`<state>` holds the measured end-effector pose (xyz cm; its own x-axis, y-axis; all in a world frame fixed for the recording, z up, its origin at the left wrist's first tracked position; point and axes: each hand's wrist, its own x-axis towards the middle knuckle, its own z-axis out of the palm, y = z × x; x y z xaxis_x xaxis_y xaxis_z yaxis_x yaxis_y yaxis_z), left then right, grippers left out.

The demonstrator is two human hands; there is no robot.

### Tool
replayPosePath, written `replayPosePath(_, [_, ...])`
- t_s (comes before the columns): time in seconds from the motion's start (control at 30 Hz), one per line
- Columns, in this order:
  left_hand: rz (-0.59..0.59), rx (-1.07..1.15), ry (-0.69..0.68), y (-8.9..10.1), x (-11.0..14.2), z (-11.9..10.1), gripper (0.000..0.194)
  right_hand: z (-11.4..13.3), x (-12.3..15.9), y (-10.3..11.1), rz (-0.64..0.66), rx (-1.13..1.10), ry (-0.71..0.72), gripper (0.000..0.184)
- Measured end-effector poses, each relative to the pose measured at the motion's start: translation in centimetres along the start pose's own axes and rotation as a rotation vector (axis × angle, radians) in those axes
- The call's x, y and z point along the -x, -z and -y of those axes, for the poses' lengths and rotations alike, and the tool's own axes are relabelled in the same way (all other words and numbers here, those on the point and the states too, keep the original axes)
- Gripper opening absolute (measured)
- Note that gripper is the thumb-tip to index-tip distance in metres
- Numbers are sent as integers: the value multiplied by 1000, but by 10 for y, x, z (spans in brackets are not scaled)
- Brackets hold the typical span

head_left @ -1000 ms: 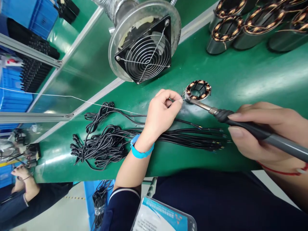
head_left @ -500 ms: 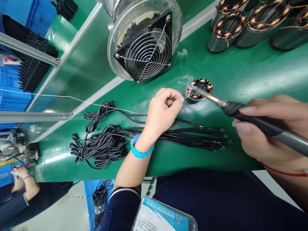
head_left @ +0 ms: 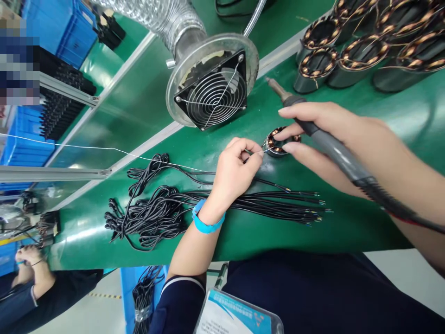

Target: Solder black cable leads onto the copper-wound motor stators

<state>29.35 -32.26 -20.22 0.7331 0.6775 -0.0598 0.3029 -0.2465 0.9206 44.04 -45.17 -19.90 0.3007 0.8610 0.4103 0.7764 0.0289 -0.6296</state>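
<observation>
A glossy green surface (head_left: 347, 218) fills most of the view, running from the near left up to the far right, with a pale metal rail along its far edge and a second green level beyond it. The left hand (head_left: 233, 171), a blue band at its wrist, is pinched shut on a thin silvery wire (head_left: 86, 147) that stretches away to the left, its tip held at the near-left rim of a small round copper-wound stator (head_left: 275, 143) lying flat in the middle of the surface. The right hand (head_left: 333, 134) reaches in from the right with its fingers (head_left: 299, 150) resting against the stator's right side, while it grasps the grey handle of a soldering iron (head_left: 327, 146) whose metal tip points up and away to the far left, clear of the stator. Just near the hands lies a bundle of thin black cables (head_left: 167, 208), coiled at the left and fanned out to bare ends at the right. On the far side stands a round metal extraction fan with a wire grille (head_left: 213, 90) joined to a ribbed silver duct. At the far right stand larger copper-wound stators (head_left: 347, 51). At the far left are blue plastic crates (head_left: 52, 21); another person's hand (head_left: 29, 260) shows at the near left edge.
</observation>
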Motion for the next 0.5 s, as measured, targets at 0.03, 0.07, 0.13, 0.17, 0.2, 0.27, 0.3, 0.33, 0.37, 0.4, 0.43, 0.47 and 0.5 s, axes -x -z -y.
replayPosePath(0.03, [2,2,2,0,0,0,13,-3,0,-5,-16,-13,0,43])
replayPosePath(0.07, [4,5,4,0,0,0,13,-5,2,-10,-34,-19,-9,46])
replayPosePath(0.13, [9,6,6,-1,-1,0,12,-8,4,-19,-62,-22,-9,49])
replayPosePath(0.17, [11,6,2,-1,-1,0,12,-9,6,-22,-70,-21,12,48])
replayPosePath(0.2, [15,9,-4,-1,-1,1,13,-9,7,-24,-76,-16,33,46])
replayPosePath(0.27, [29,35,-10,1,-1,1,13,-11,7,-26,-87,-11,71,44])
replayPosePath(0.3, [41,61,5,2,-1,1,12,-12,7,-26,-90,-11,75,45])
replayPosePath(0.33, [61,90,39,4,-1,1,11,-13,6,-26,-88,-10,67,47])
replayPosePath(0.37, [89,120,94,6,-2,1,13,-15,5,-26,-77,-10,61,49])
replayPosePath(0.4, [132,148,165,9,-2,0,15,-18,4,-26,-59,-6,66,52])
replayPosePath(0.43, [191,172,239,12,-3,-1,15,-21,3,-27,-32,2,76,54])
replayPosePath(0.47, [258,195,306,15,-4,-2,11,-24,1,-27,-1,9,89,55])
replayPosePath(0.5, [315,220,361,17,-5,-3,7,-27,0,-29,26,9,108,54])
